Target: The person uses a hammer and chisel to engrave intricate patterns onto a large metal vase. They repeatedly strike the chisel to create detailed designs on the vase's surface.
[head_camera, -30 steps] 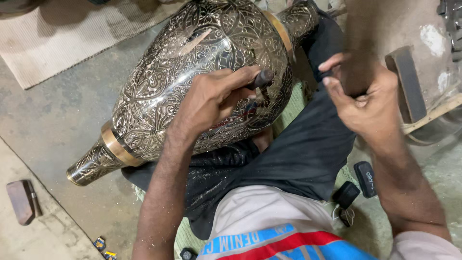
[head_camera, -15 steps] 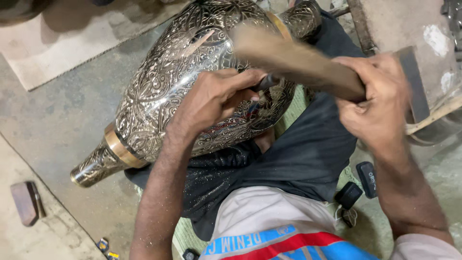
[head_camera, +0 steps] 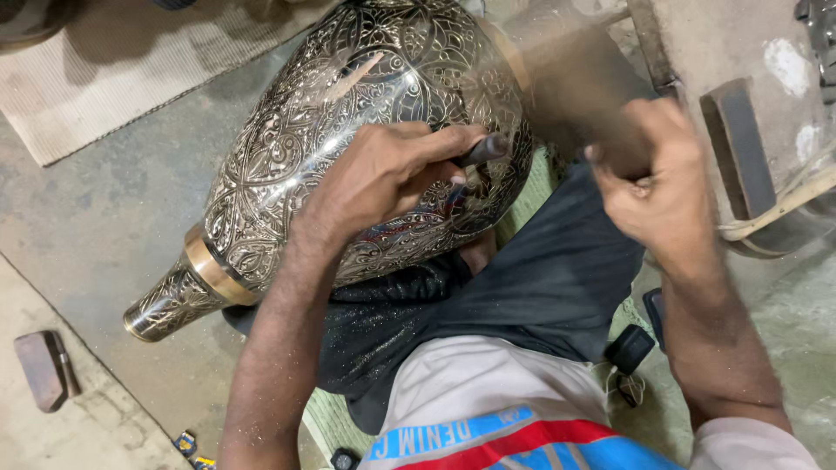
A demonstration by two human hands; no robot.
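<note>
Left hand: fingers clamped on chisel, centre frame, tip against engraved vase.
Right hand: fingers wrapped round blurred mallet, upper right.
Technique: keep chisel steady, strikes light.

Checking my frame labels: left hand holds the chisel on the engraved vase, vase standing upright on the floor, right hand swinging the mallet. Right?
Not quite. In the head view the engraved vase lies on its side across the person's lap, not upright. The rest holds: left hand holds the chisel on it, right hand swings the blurred mallet.

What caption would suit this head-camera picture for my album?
Left hand holds a chisel against an engraved metal vase; right hand grips a blurred mallet.
</note>
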